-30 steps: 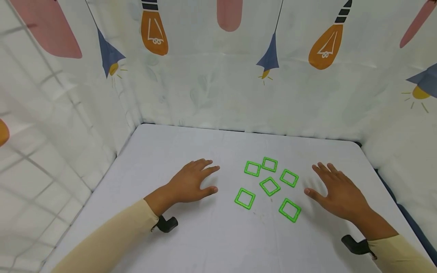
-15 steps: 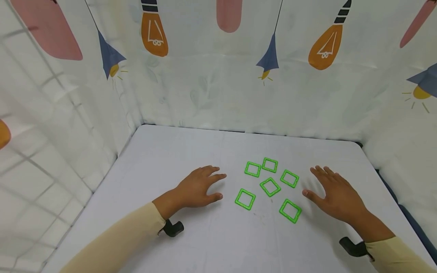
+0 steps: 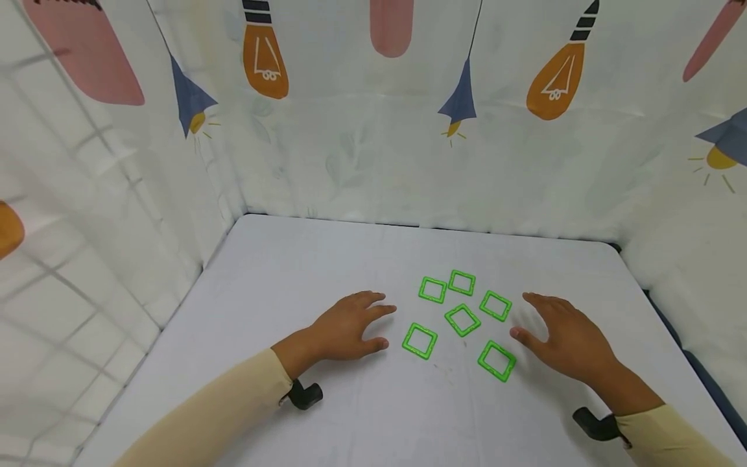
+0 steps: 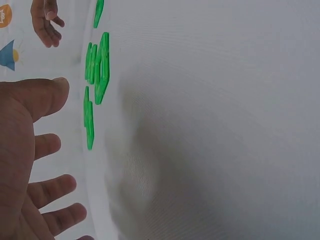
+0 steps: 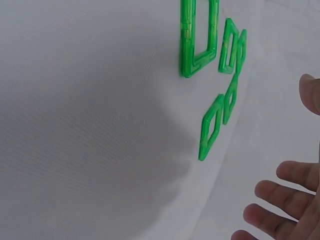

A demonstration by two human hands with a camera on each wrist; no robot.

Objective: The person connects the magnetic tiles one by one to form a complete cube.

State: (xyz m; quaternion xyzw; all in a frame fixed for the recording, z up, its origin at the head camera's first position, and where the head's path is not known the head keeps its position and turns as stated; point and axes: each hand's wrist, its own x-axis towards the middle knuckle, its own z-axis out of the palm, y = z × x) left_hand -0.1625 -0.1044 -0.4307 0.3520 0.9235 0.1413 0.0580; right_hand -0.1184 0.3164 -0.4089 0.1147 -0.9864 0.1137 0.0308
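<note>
Several green square frames, see-through plastic with open centres, lie flat and loosely scattered on the white table. The nearest one to my left hand (image 3: 344,327) is the front-left square frame (image 3: 419,341), a short way from the thumb. My right hand (image 3: 574,340) hovers to the right of the group, close to the front-right square frame (image 3: 497,361) and the right-hand square frame (image 3: 495,305). Both hands hold nothing, fingers spread and loosely bent above the cloth. In the right wrist view, a large square frame (image 5: 186,45) shows clear ridged edges.
The white-covered table (image 3: 292,253) ends at a printed curtain (image 3: 362,149) along the back and sides. Black wrist cameras sit under each cuff, the left camera (image 3: 305,394) and the right camera (image 3: 595,425), low over the cloth.
My left hand has moved right and slightly nearer to me, towards the square frames. My right hand has drifted a little left, its fingers drawing closer together. The square frames have not moved.
</note>
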